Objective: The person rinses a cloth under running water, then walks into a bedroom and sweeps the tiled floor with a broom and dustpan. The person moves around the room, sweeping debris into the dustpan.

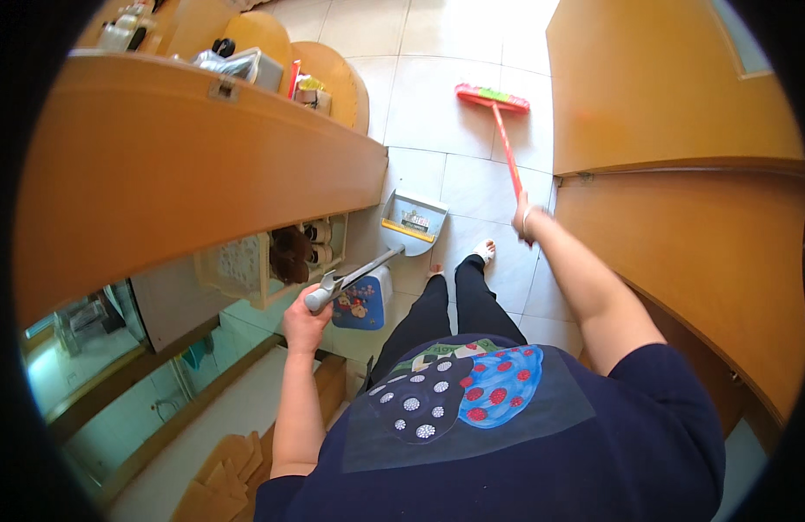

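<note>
My left hand grips the top end of a long-handled dustpan. Its grey pan, with a yellow comb strip and a printed label, rests on the tiled floor in front of my feet. In my right hand is the red handle of a broom. The pink and green broom head is farther out on the tiles, beyond the dustpan and to its right. The bristles are mostly hidden from above.
Wooden cabinet panels flank me on the left and a wooden door on the right. Near my left hand are a shoe rack with shoes and a blue stool with a cartoon print. Pale tiles run ahead between them.
</note>
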A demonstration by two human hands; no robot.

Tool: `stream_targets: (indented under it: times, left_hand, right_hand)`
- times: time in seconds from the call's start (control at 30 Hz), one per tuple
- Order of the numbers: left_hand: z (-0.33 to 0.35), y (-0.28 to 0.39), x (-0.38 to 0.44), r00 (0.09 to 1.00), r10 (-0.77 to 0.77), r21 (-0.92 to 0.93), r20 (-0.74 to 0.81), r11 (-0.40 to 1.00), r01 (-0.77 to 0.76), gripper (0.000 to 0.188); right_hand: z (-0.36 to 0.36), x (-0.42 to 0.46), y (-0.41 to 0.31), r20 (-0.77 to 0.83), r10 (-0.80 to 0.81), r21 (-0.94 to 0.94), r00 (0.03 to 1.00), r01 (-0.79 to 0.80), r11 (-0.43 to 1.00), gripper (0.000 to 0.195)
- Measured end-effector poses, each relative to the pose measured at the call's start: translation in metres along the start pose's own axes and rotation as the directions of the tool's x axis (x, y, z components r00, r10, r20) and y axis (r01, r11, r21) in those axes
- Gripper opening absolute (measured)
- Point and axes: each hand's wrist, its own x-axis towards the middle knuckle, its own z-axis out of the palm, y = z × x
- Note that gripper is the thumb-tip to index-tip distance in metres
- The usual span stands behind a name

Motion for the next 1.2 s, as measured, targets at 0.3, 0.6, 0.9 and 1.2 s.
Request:
stream_targets:
  times: [0.3,0.6,0.9,1.2]
  left_hand:
    - [0.038,-0.02,-0.102,0.997,-0.074,-0.082,0.009,0.994,0.074,0.035]
    - [0.018,0.022,-0.055,0.998,0.057,0.003,-0.008,0.998,-0.057,0.034]
    - [-0.014,0.048,-0.146,0.974,0.208,0.227,0.093,0.948,-0.224,0.034]
    - [-0.015,0.029,-0.133,0.971,0.077,0.209,0.227,0.97,-0.126,0.026]
  right_hand:
    - [0.126,-0.149,0.174,0.192,-0.346,0.082,0.918,0.336,0.938,0.073]
    - [-0.018,-0.195,0.177,-0.002,-0.394,0.423,0.919,0.358,0.833,0.066]
    - [0.026,-0.143,0.168,-0.243,-0.212,0.297,0.947,0.281,0.913,0.019]
    - [0.15,-0.219,0.201,0.308,-0.329,0.618,0.893,0.076,0.782,0.031]
